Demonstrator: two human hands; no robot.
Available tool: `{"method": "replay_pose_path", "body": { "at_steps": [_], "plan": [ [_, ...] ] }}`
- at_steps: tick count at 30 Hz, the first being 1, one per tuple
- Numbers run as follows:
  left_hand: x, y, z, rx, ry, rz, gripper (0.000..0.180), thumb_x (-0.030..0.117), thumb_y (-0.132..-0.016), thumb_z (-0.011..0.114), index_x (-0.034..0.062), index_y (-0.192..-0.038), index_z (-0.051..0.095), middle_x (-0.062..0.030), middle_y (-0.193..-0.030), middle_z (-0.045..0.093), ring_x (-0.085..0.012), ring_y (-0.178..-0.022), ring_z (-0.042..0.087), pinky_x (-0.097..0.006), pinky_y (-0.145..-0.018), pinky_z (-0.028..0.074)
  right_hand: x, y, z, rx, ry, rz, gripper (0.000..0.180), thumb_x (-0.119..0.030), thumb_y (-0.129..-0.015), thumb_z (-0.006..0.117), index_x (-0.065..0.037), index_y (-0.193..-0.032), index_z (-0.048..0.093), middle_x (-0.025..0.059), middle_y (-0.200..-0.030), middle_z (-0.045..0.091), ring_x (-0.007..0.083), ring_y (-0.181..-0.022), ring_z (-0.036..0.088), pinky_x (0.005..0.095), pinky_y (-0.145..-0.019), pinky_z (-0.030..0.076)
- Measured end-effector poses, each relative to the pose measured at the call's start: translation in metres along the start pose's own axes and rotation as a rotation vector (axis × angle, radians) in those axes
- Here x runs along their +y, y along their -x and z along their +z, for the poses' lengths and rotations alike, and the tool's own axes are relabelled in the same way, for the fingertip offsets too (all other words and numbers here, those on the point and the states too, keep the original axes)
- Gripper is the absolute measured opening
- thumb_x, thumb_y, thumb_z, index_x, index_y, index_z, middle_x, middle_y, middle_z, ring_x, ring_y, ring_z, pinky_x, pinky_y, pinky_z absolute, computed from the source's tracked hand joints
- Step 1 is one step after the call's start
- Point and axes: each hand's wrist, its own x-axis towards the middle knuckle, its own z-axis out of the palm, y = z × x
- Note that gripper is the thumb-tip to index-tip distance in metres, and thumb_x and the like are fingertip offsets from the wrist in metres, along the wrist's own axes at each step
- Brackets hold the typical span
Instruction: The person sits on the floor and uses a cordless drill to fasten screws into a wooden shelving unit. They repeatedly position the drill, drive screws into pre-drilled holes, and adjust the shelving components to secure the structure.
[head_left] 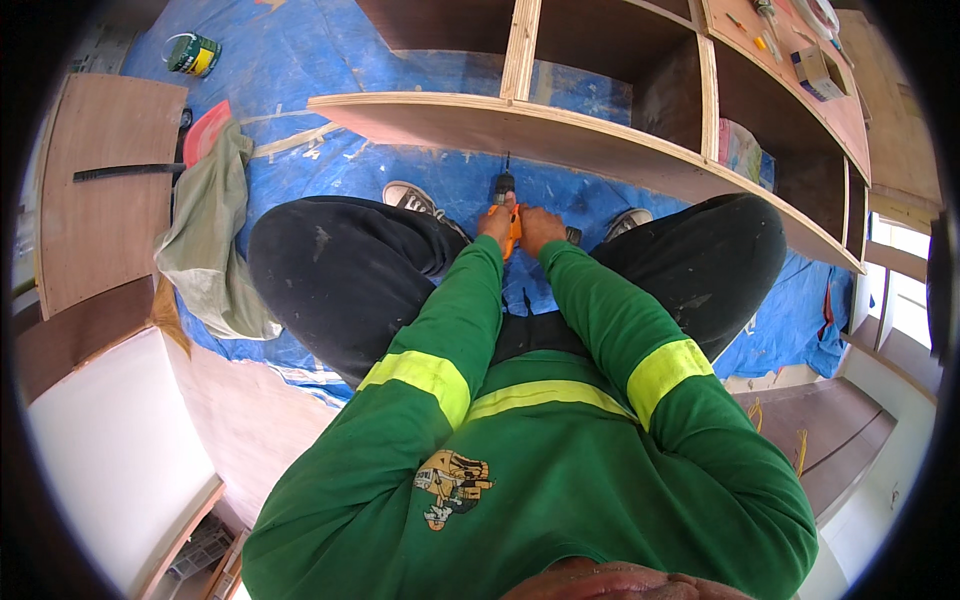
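An orange and black cordless drill [514, 238] is between my knees, low over the blue floor sheet. My left hand [494, 223] wraps round its left side, and my right hand [541, 228] closes round it from the right. Its dark chuck and thin bit point away from me at the long plywood panel [430, 118] of a cabinet frame. The bit's tip is at or very near the panel's lower part; I cannot tell whether it touches.
The cabinet's open compartments [665, 95] spread ahead and right. On its top lie a small box [818, 75] and loose tools. Leftward are a green paint can [193, 55], a crumpled pale cloth [210, 240] and a plywood board [110, 190]. Blue sheeting [290, 150] covers the floor.
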Motion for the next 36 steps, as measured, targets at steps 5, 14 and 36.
{"method": "replay_pose_path", "body": {
  "at_steps": [5, 14, 36],
  "plan": [
    [-0.004, 0.009, 0.004, -0.078, 0.17, 0.065, 0.054, 0.049, -0.09, 0.084, 0.0014, -0.111, 0.07, -0.009, -0.092, 0.071, -0.0243, -0.071, 0.066, -0.045, -0.063, 0.052, 0.008, -0.004, 0.006, 0.044, 0.042, -0.004, 0.047, -0.019, -0.086, 0.078, -0.008, -0.128, 0.063, 0.0195, -0.114, 0.077, 0.0404, -0.11, 0.074, 0.058, -0.096, 0.054],
    [-0.006, 0.0, -0.002, -0.059, 0.096, 0.09, 0.051, 0.059, -0.095, 0.076, 0.0085, -0.104, 0.07, -0.0056, -0.085, 0.071, -0.0242, -0.066, 0.065, -0.041, -0.059, 0.051, 0.004, -0.006, 0.01, 0.021, 0.017, 0.008, 0.054, -0.019, -0.084, 0.08, -0.007, -0.133, 0.061, 0.0194, -0.115, 0.076, 0.0406, -0.111, 0.074, 0.0607, -0.097, 0.053],
    [0.015, 0.009, 0.003, -0.007, 0.105, 0.053, 0.06, 0.05, -0.087, 0.088, -0.0007, -0.113, 0.069, -0.0114, -0.098, 0.072, -0.0248, -0.079, 0.068, -0.044, -0.069, 0.054, -0.004, -0.009, -0.008, -0.019, -0.032, 0.046, 0.049, -0.015, -0.085, 0.077, -0.007, -0.131, 0.063, 0.0193, -0.118, 0.076, 0.0411, -0.114, 0.073, 0.0606, -0.097, 0.055]
  ]
}}
